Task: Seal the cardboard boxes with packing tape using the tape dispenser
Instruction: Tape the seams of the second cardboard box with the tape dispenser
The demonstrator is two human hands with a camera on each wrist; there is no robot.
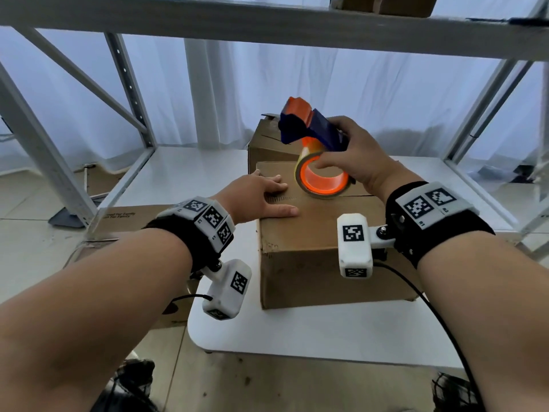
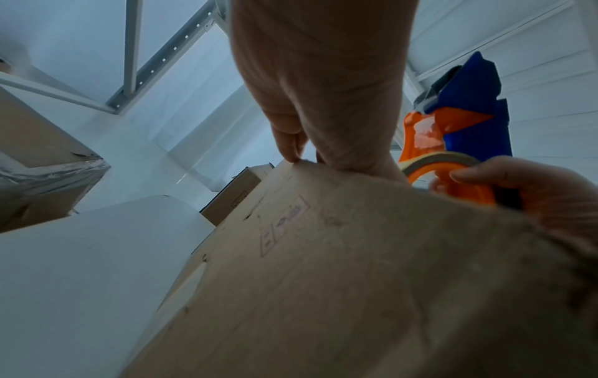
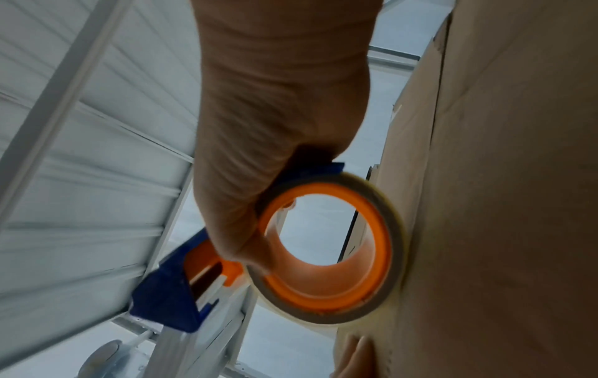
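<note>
Forearms: nearest the head camera, entering from 7 and 5 o'clock, each in a black wristband carrying white marker blocks.
Cardboard box [image 1: 312,233]: centre of the white table [image 1: 297,331], flaps down, top seam running left to right; no tape strip can be made out on it.
Left hand [image 1: 258,197]: fingers straight and spread, palm flat on the box top at its 9 o'clock side, fingertips reaching the far edge in the left wrist view; it holds nothing, only presses.
Right hand [image 1: 353,162]: curled round the tape dispenser [image 1: 312,129]; one finger rests on the inside of the roll, the rest wrap the blue body.
Tape roll [image 1: 322,179]: orange core, rim touching the box top near the seam, at 1 o'clock from the left hand; the blade end is tipped up and away.
Second box [image 1: 267,141]: just behind, at 12 o'clock, flaps partly raised.
Flat carton [image 1: 124,218]: at 9 o'clock, beside the table.
Step in hand (judged): starting a strip along the seam.
Doing it well: keep the left palm pinning the flaps; tip the blade end down so the tape bites at one edge; pull steadily along the seam with the roll running free; keep left fingers off the tape path.
</note>
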